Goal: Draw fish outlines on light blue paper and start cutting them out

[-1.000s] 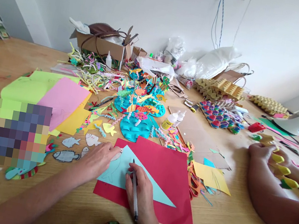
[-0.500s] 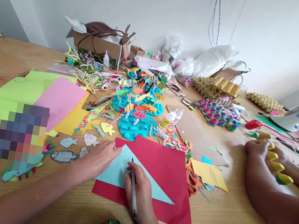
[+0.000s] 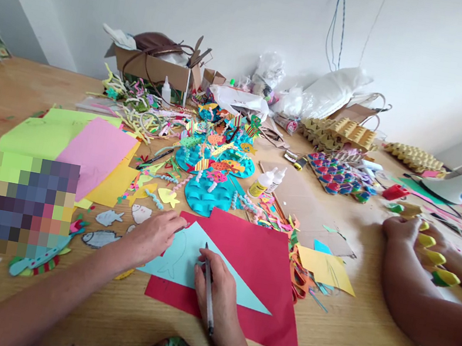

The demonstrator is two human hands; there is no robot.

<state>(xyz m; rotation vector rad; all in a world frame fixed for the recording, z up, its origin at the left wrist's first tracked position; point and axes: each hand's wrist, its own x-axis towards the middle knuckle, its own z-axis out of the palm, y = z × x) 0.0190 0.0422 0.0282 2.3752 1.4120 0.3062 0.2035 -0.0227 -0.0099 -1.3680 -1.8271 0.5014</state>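
My right hand (image 3: 217, 290) grips a clear-barrelled pen (image 3: 208, 300), its tip over a light blue triangular sheet of paper (image 3: 232, 292). A thin fish outline (image 3: 174, 252) is drawn on the left part of that sheet. Curled at the sheet's upper left edge, my left hand (image 3: 154, 237) has its fingers pressed together; what they hold, if anything, I cannot make out. Under the blue sheet lies red paper (image 3: 262, 250). Grey and white paper fish (image 3: 101, 238) lie left of my left hand, one partly covered by it.
Glue bottles (image 3: 261, 183) stand behind the red paper, beside blue painted egg-carton pieces (image 3: 209, 196) with paper fish. Orange scissors (image 3: 299, 277) lie to the right. Another person's hands (image 3: 403, 233) hold yellow-tipped carton pieces (image 3: 426, 255). Green and pink sheets (image 3: 94, 152) lie left.
My left hand has drawn slightly left, uncovering more of the fish outline and the blue sheet's left corner. My right hand keeps the pen in nearly the same place. The view has shifted a little.
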